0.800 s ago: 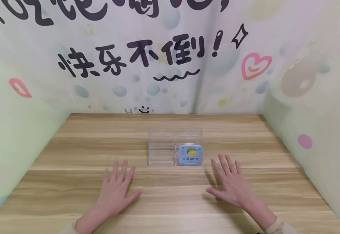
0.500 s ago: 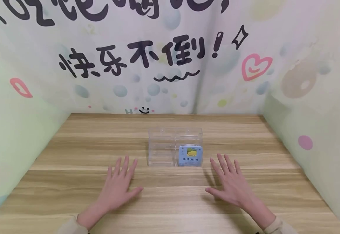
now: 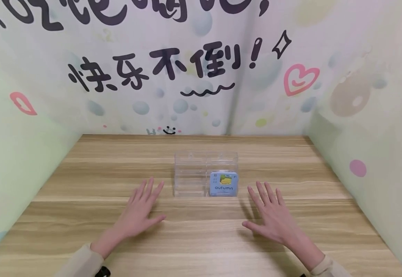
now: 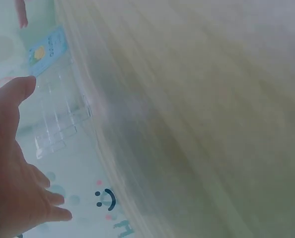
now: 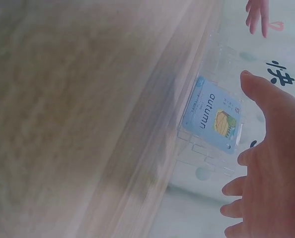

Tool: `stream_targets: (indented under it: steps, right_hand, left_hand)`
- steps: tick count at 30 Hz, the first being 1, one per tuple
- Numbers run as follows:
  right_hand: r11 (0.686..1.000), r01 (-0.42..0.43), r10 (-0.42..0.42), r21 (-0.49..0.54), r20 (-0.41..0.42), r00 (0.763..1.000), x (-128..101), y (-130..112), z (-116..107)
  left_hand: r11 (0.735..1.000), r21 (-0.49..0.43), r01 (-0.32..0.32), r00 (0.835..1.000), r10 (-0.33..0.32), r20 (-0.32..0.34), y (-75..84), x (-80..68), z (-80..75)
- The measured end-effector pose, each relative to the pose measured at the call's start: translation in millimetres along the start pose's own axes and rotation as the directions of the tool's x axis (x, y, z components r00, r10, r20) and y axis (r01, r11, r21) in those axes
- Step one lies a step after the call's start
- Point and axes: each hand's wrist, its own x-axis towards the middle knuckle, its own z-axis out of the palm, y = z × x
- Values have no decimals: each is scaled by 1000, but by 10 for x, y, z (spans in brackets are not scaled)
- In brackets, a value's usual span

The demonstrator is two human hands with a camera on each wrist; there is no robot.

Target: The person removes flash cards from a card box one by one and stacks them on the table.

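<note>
A clear plastic holder [image 3: 189, 181] with two side-by-side compartments and stepped tiers stands mid-table in the head view. In its right front compartment sits a light blue card [image 3: 223, 188] printed "autumn" with a yellow picture; the left compartment holds no card. My left hand [image 3: 138, 213], fingers spread and holding nothing, is in front and to the left of the holder. On the other side my right hand [image 3: 273, 215] is spread palm down, also with nothing in it, its fingertips a short way right of the card. The right wrist view shows the card's face [image 5: 214, 114] up close.
The wood-grain table [image 3: 201, 246] runs back to a printed curtain [image 3: 201, 107] with large black characters. Pale side walls [image 3: 20, 161] flank it left and right.
My left hand has moved slightly forward and tilted, more of its sleeve and a black wristband coming into view. The right hand, the holder and the card stay put.
</note>
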Motion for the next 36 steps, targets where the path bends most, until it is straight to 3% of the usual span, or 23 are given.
stream_targets:
  steps: [13,17,25,36]
  right_hand:
    - [1000,18,-18,5,5,1000,44,-26,1]
    - [1000,17,-17,2,13,1000,55,-35,-4]
    - [1000,13,-13,-2,21,1000,67,-45,-8]
    - [1000,25,-25,-8,28,999,84,-62,-3]
  left_hand:
    - [993,-42,-111,993,109,-33,-206,266,39]
    - [993,-45,-109,994,108,-33,-211,326,29]
    - [999,-3,-33,999,33,26,-158,400,31]
    - [999,5,-34,999,34,21,-126,525,93]
